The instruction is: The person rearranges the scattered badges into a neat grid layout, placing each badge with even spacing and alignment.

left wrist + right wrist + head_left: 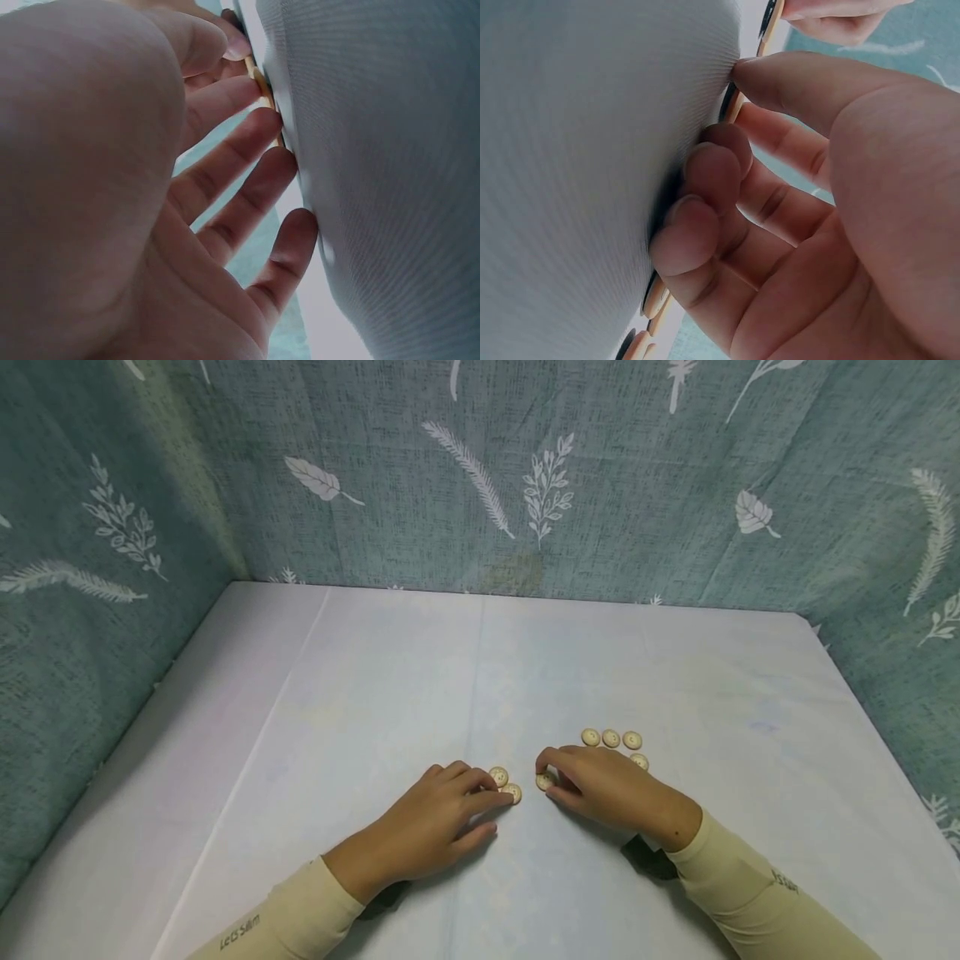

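Observation:
My right hand (pixel 609 787) pinches a round, pale wooden button (pixel 544 782) between thumb and index finger, low over the white table. In the right wrist view its edge shows between the thumb (pixel 795 82) and index finger, while the other fingers curl against the cloth. To the left, my left hand (pixel 438 818) lies with fingers spread, its index fingertip touching another button (pixel 514 793). Just behind that one sits a further button (pixel 498 776), beside the left fingers. In the left wrist view, the fingertips (pixel 274 169) rest on the cloth.
Beyond my right hand three buttons stand in a row, the middle one (pixel 611 738) close to its neighbours. Another button (pixel 639 762) is partly hidden behind that hand. A green leaf-patterned curtain (pixel 390 468) borders the white-covered table (pixel 375 693) at the back and sides.

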`<act>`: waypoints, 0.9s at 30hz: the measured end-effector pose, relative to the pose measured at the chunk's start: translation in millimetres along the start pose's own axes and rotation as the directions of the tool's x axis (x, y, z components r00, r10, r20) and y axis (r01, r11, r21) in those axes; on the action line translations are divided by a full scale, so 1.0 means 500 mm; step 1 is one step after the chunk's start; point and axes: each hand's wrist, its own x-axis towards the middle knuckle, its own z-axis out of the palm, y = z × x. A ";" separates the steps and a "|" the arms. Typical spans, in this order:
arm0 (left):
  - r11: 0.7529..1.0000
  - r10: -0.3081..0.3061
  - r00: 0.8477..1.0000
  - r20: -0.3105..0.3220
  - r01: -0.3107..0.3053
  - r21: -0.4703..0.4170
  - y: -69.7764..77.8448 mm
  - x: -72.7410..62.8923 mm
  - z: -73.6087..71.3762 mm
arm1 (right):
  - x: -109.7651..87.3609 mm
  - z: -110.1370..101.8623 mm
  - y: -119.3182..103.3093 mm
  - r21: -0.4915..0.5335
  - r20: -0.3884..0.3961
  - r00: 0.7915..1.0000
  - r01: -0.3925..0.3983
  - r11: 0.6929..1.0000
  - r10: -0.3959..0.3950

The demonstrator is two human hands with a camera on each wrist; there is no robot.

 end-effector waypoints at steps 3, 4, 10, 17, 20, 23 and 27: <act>1.000 0.000 1.000 0.001 0.000 -0.010 0.001 -0.001 0.001 | 0.000 0.001 0.001 0.008 0.001 1.000 0.000 1.000 0.000; 1.000 -0.001 1.000 0.004 0.001 -0.012 0.001 -0.001 0.001 | 0.000 0.001 0.000 0.013 0.004 1.000 0.001 1.000 -0.001; 1.000 0.007 1.000 -0.004 -0.007 0.005 0.002 0.000 0.000 | -0.002 -0.002 0.000 0.023 0.003 1.000 -0.013 1.000 0.013; 1.000 0.004 1.000 0.015 -0.004 -0.012 0.004 0.000 -0.004 | -0.003 -0.003 -0.001 0.032 0.017 0.999 -0.034 0.999 0.033; 1.000 0.008 1.000 0.012 -0.008 -0.006 0.004 0.000 -0.005 | -0.003 -0.004 -0.002 0.032 0.016 0.999 -0.035 0.999 0.034; 1.000 0.008 1.000 0.004 -0.008 0.001 0.003 0.000 -0.006 | -0.001 -0.006 -0.003 0.033 0.009 1.000 -0.028 0.999 0.028; 1.000 0.004 1.000 0.010 -0.004 -0.007 0.003 0.000 -0.004 | -0.001 -0.008 -0.004 0.046 0.016 1.000 -0.027 0.999 0.027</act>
